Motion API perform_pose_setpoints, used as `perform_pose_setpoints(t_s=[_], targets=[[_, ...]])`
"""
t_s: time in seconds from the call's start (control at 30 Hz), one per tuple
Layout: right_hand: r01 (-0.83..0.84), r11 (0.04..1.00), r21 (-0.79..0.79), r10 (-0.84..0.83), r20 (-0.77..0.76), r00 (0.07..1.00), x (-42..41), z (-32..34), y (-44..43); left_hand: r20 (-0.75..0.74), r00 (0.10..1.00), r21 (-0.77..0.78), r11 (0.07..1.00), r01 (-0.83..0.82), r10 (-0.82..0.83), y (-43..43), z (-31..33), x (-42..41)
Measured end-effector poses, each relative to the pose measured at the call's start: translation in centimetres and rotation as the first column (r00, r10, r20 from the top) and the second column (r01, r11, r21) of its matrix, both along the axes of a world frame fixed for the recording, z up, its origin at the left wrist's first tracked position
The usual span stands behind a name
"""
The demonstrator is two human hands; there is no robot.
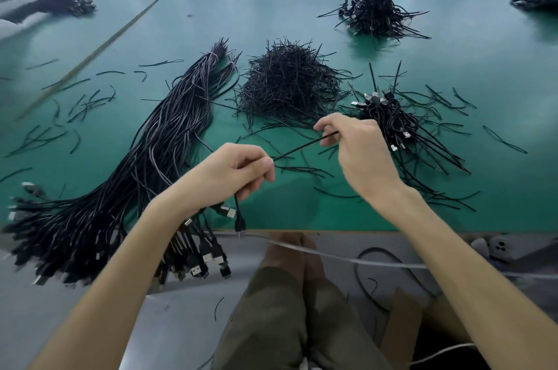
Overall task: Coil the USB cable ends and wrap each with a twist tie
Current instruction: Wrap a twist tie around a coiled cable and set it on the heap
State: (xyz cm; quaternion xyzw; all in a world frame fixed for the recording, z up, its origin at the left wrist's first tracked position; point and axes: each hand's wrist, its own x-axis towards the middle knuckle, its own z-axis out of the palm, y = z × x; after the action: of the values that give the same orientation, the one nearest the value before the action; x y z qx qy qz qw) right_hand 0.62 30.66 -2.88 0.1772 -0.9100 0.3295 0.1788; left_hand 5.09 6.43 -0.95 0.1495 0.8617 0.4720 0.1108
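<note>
Above the near edge of the table [332,215]: one cable [302,147] stretched straight between both hands. Left hand [238,170] curled round it, plug hanging below. Right hand [359,146] pinching the far end, other fingers loose. Behind: twist-tie heap [290,82]; at left, cable bundle [151,158].
</note>
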Motion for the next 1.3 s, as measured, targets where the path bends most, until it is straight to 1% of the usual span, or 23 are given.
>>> perform_pose_setpoints(t_s=[0.03,0.1,0.17,0.27,0.37,0.47,0.53,0.63,0.7,0.8,0.9,1.0,1.07,1.2,1.3], targets=[[-0.011,0.999,0.048,0.01,0.012,1.0,0.1,0.0,-0.1,-0.024,0.999,-0.002,0.999,-0.032,0.032,0.1,-0.1,-0.2],[-0.061,0.994,0.095,0.056,0.054,0.997,0.6,-0.1,-0.3,-0.06,0.996,-0.025,0.997,-0.074,0.073,0.4,-0.1,-0.6],[-0.125,0.988,0.094,0.118,0.076,0.99,1.4,0.1,-0.7,-0.083,0.994,-0.058,0.996,-0.072,0.067,1.1,0.0,-0.8],[-0.234,0.968,0.086,0.23,0.049,0.972,2.6,0.4,-1.7,-0.13,0.99,-0.091,0.993,-0.07,0.058,2.1,-0.1,-0.8],[-0.281,0.954,0.107,0.274,0.071,0.959,3.1,0.7,-2.4,-0.17,0.983,-0.1,0.991,-0.092,0.074,2.2,-0.1,-0.9],[-0.231,0.972,0.053,0.226,0.074,0.971,2.7,0.6,-2.1,-0.123,0.989,-0.09,0.991,-0.097,0.086,2.0,-0.2,-0.8],[-0.198,0.98,0.015,0.197,0.056,0.979,2.6,0.4,-1.9,-0.079,0.994,-0.11,0.99,-0.085,0.076,1.6,-0.3,-0.7],[-0.152,0.987,-0.058,0.152,0.004,0.988,2.7,0.0,-2.1,-0.02,1.0,-0.139,0.99,0.014,-0.016,1.0,-0.2,-0.5],[-0.124,0.987,-0.106,0.122,-0.027,0.992,2.8,-0.2,-2.2,0.007,0.997,-0.128,0.989,0.078,-0.078,0.6,-0.2,-0.5],[-0.12,0.981,-0.15,0.109,-0.075,0.991,2.9,-0.4,-2.5,0.008,0.994,-0.097,0.989,0.108,-0.108,0.3,-0.1,-0.6],[-0.119,0.976,-0.184,0.097,-0.123,0.988,2.9,-0.3,-2.6,-0.023,0.996,-0.039,0.995,0.087,-0.088,0.4,-0.1,-0.4],[-0.071,0.957,-0.283,0.043,-0.105,0.994,2.6,-0.1,-2.4,-0.127,0.992,0.034,0.999,0.022,-0.017,0.8,-0.2,-0.2],[-0.047,0.943,-0.328,0.018,-0.09,0.996,2.6,0.1,-2.4,-0.151,0.989,0.049,0.999,0.001,0.007,1.0,-0.3,-0.2],[-0.063,0.942,-0.329,0.035,-0.091,0.995,2.9,0.5,-2.7,-0.109,0.994,0.025,0.999,0.025,-0.022,1.4,-0.6,-0.2],[-0.081,0.942,-0.326,0.067,-0.054,0.996,3.0,0.4,-2.7,-0.192,0.98,0.104,0.994,-0.027,0.047,1.5,-0.9,0.0]])
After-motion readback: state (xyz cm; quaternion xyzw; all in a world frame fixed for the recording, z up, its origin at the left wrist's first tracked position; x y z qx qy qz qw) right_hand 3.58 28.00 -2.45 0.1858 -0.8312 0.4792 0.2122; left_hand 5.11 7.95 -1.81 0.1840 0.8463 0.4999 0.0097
